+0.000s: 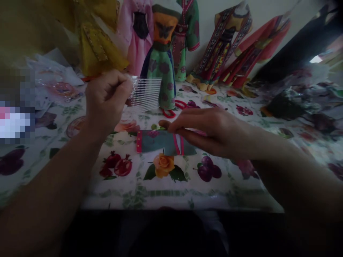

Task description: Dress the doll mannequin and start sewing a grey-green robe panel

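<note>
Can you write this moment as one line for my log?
left hand: clear bead sheet | right hand: on teal cloth, pink stripes | under: floral tablecloth | behind: doll dresses

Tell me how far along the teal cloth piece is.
Done: pink trim bands sit on the teal cloth piece. In hand: the left hand pinches a clear beaded sheet; the right hand presses the cloth. Left: no beads show on the cloth.

Our bare left hand (107, 100) is raised, fingers curled, thumb and forefinger pinched at the tips. Our bare right hand (211, 134) sits lower, palm down, fingers extended toward the left and close together. Bare left forearm (53, 178) and bare right forearm (284, 164) angle in from the bottom corners.
</note>
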A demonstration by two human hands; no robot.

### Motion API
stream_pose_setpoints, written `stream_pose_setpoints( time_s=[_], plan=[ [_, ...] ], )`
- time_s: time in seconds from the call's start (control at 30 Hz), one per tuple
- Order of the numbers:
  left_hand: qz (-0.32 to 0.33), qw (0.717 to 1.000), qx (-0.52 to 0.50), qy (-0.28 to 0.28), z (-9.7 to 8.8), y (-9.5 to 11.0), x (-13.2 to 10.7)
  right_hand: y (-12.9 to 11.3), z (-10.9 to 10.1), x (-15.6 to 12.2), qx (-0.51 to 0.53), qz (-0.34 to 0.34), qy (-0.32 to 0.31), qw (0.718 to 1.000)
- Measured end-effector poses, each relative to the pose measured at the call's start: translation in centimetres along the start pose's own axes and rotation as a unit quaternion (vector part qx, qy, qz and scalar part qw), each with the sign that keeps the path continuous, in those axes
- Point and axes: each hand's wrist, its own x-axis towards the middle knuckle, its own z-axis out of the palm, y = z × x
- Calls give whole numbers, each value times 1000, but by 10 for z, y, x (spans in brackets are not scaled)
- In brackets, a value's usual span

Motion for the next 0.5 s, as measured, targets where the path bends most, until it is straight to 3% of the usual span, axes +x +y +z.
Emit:
stream_pose_setpoints(
  time_s=[0.1, 0.33, 0.5],
  plan=[
    [2, 1000, 1, 4, 1, 2, 0, -1, 7, -12, -9, 25, -47, 999],
    [-27, 1000, 9, -3, 3, 9, -4, 3, 22, -53, 14, 84, -35, 996],
    [-8, 1000, 16, -4, 4, 11, -5, -13, 42, -70, 61, 99, -68, 991]
  ],
)
